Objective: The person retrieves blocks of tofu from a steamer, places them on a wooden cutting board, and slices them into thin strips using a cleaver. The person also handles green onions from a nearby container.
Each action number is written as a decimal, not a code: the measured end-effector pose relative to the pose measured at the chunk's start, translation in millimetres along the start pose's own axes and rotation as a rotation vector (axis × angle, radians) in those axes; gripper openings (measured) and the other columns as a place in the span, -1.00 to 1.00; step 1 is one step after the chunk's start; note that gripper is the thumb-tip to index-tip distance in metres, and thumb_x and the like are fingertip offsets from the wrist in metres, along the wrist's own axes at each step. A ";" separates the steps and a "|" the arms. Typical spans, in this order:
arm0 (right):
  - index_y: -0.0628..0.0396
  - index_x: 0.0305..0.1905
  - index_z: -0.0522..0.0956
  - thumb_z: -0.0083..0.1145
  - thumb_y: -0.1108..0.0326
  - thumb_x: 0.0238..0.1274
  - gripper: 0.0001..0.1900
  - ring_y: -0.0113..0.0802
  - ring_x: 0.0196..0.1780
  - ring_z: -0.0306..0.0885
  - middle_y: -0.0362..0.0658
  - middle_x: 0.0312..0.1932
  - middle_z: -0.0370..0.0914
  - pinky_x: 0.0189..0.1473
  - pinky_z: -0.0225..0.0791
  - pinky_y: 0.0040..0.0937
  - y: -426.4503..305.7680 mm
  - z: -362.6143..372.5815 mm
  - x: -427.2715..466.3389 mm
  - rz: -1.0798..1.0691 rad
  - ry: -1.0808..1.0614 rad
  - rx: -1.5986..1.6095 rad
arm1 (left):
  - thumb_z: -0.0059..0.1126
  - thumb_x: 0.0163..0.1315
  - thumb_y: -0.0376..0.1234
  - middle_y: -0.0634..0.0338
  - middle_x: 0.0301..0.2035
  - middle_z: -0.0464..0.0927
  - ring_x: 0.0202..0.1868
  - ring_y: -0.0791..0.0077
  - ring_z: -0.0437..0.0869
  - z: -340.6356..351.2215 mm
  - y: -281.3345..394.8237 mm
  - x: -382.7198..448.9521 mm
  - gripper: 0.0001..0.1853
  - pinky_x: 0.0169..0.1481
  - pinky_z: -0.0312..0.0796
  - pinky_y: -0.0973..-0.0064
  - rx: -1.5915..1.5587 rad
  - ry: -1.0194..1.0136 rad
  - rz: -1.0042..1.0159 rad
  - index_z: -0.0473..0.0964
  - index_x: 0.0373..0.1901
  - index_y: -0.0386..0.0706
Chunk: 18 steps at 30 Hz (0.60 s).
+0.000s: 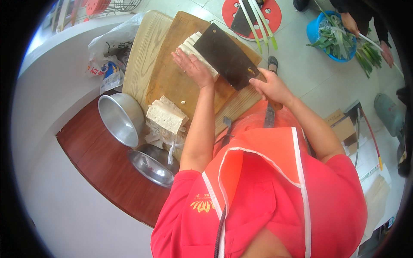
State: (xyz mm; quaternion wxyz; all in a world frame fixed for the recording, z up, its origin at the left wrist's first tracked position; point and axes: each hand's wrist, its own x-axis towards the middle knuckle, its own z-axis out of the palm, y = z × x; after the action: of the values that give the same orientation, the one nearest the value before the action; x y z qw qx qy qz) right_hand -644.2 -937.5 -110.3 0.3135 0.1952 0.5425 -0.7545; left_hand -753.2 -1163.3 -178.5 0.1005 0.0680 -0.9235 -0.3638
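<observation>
My right hand [272,85] grips the wooden handle of a cleaver [226,58], whose broad dark blade lies along the right side of a block of tofu [196,48]. On the left side of this tofu rests my left hand [193,67], palm down with the fingers stretched out. The blade hides part of the block, so I cannot tell whether its edge is in it. Beneath is a wooden cutting board [167,74] on a wooden table [142,54]. More tofu pieces [167,114] are stacked at the board's near left corner, and a small crumb lies beside them.
Two metal bowls [121,119] [155,166] stand left of the board, near a knotted plastic bag [171,145]. Another plastic bag [111,61] sits beyond. A red stool [234,14] holds a second cleaver and leeks. At the upper right, a person's hands hold a leek above a blue basin [313,32].
</observation>
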 end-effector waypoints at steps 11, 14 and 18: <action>0.47 0.38 0.18 0.23 0.15 0.31 -0.25 -0.57 -0.60 0.35 -0.26 -0.53 0.40 -0.57 0.29 -0.55 18.8 4.3 14.7 -0.008 0.013 0.010 | -0.29 0.51 -0.26 -0.11 0.49 -0.06 0.54 0.02 -0.11 -1.7 1.3 -0.2 -0.44 0.56 -0.21 0.18 0.006 -0.010 -0.022 0.09 0.49 -0.22; 0.43 0.33 0.24 0.23 0.16 0.31 -0.31 -0.58 -0.61 0.34 -0.27 -0.53 0.40 -0.59 0.29 -0.55 20.9 5.3 19.7 -0.007 -0.018 0.030 | -0.31 0.52 -0.25 -0.11 0.49 -0.04 0.54 0.03 -0.10 -1.7 -0.3 -0.1 -0.45 0.56 -0.20 0.19 0.022 -0.016 -0.022 0.10 0.49 -0.21; 0.37 0.25 0.34 0.22 0.17 0.32 -0.43 -0.59 -0.64 0.33 -0.28 -0.54 0.39 -0.60 0.27 -0.56 14.7 10.0 23.4 -0.014 -0.031 0.041 | -0.33 0.53 -0.22 -0.11 0.48 -0.02 0.54 0.05 -0.08 -1.6 -0.8 -0.3 -0.46 0.56 -0.18 0.21 0.043 -0.016 -0.019 0.11 0.48 -0.22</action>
State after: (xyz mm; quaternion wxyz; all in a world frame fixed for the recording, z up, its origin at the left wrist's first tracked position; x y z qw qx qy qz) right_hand -650.7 -956.2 -132.0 0.3125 0.1860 0.5232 -0.7707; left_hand -752.5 -1164.9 -177.9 0.0882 0.0761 -0.9312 -0.3454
